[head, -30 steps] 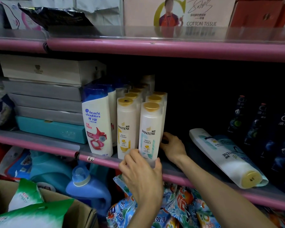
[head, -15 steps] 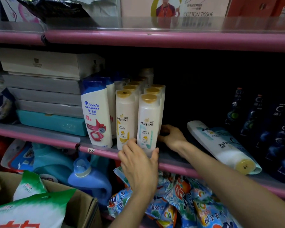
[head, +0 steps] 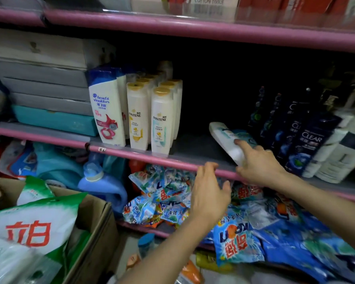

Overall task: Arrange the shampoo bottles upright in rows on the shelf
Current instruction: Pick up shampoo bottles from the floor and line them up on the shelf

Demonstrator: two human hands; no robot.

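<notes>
view: head only | we look forward and down, close to the pink shelf rail (head: pixel 172 160) | tilted slightly clockwise

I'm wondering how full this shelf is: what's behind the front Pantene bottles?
Behind the two front Pantene bottles, more gold-capped bottles stand upright in two rows. Only their caps and edges show. The shelf's dark back hides how far the rows go.
</notes>
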